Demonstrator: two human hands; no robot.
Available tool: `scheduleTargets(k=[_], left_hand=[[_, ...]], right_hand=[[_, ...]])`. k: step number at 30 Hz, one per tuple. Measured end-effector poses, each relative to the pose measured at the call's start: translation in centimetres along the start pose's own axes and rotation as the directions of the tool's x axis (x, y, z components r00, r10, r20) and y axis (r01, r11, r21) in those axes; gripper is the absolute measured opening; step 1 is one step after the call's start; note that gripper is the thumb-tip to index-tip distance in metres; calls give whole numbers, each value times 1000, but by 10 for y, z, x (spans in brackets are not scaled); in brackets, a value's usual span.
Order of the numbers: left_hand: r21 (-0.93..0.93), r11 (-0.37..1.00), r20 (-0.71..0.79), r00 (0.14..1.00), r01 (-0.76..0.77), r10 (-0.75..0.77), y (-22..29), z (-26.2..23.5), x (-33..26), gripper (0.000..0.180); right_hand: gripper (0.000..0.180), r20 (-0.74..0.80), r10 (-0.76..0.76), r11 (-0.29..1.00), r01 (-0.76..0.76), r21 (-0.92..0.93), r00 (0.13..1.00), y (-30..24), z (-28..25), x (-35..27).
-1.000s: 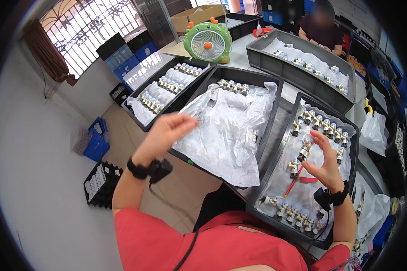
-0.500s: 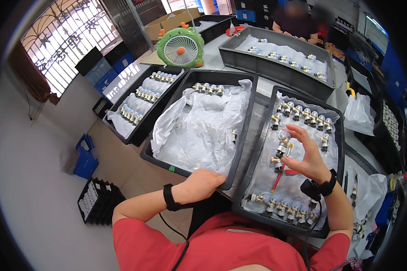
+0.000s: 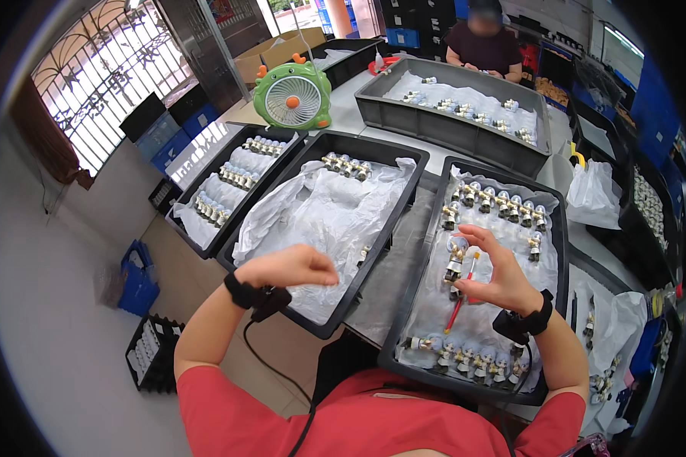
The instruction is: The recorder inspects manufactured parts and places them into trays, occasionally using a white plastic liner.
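Note:
My right hand [image 3: 503, 278] pinches a small figurine [image 3: 455, 257] between thumb and fingertips, upright, over the right black tray [image 3: 558, 305]. White film lines this tray, and several like figurines stand or lie along its far and near ends. Beneath the hand is a slim red stick [image 3: 453, 314] with a yellowish end, probably a brush. My left hand [image 3: 301, 266] hovers above the near part of the middle black tray [image 3: 324, 331], fingers curled together, no object visible in them. That tray holds crumpled white film, a row of figurines [image 3: 347, 166] at its far end and one at its right side.
A third black tray [image 3: 177, 217] with rows of figurines sits at the left. Behind are a green fan [image 3: 291, 99] and a large grey bin [image 3: 450, 122] with more figurines. A person [image 3: 484, 46] sits beyond it. A white plastic bag [image 3: 593, 194] lies at the right.
My left hand has let go of the middle tray's near rim and lifted up and left. The tray's near end has swung left. My right hand still holds the figurine in about the same place.

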State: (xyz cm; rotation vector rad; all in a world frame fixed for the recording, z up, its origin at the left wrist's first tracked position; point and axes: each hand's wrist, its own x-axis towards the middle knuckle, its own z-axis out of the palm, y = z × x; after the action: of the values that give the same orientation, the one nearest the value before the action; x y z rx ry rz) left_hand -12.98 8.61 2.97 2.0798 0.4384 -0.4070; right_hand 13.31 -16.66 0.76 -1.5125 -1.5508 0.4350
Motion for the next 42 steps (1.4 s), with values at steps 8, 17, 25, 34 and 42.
scheduleTargets(k=[8, 17, 25, 34, 42], left_hand=[[624, 748, -329, 944, 225, -10, -6, 16, 87, 36], [238, 970, -63, 996, -53, 70, -1, -3, 77, 12], [116, 483, -560, 344, -868, 753, 153, 24, -9, 66], [528, 94, -402, -150, -844, 903, 63, -56, -93, 84], [511, 138, -518, -176, -849, 837, 98, -21, -64, 77]], right_hand=[[72, -1, 16, 1000, -16, 19, 1000, -3, 3, 1], [74, 4, -10, 1000, 9, 25, 1000, -5, 2, -3], [72, -74, -25, 1000, 24, -11, 997, -3, -8, -1], [74, -38, 5, 1000, -5, -13, 999, 2, -9, -1], [73, -63, -25, 999, 22, -48, 998, 3, -6, -1]])
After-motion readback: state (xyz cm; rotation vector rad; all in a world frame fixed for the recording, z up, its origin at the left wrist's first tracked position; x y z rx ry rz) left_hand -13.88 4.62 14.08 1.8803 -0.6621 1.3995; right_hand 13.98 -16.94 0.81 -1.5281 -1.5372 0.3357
